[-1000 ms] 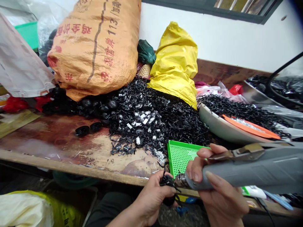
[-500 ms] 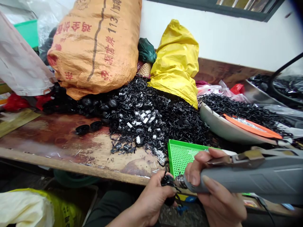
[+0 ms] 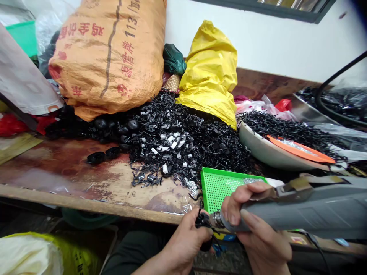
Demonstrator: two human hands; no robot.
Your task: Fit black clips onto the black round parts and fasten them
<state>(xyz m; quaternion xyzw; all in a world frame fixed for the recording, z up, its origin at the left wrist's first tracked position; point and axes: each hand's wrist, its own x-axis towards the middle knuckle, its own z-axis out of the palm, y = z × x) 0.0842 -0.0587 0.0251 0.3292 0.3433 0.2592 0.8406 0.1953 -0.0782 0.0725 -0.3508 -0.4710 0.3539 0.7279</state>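
Observation:
My left hand (image 3: pixel 186 238) is closed around a small black plastic part (image 3: pixel 203 220) at the front edge of the bench. Its exact kind is hidden by the fingers. In my right hand (image 3: pixel 258 221) is a grey electric screwdriver (image 3: pixel 304 208), held near its nose with the body stretching off to the right. The metal tip of the tool meets the black part between my left thumb and fingers. Just behind both hands lies a green perforated tray (image 3: pixel 218 187), with small metal pins in its right end.
A heap of small black and white parts (image 3: pixel 177 141) covers the middle of the bench (image 3: pixel 106 179). Behind it stand an orange woven sack (image 3: pixel 114 57) and a yellow bag (image 3: pixel 209 72). On the right, a pale bowl (image 3: pixel 255 149) holds black pieces and an orange dish (image 3: pixel 301 149).
The view has shifted slightly, so the bench and bags appear a little further left. Both hands keep their hold, and the screwdriver tip stays against the black part.

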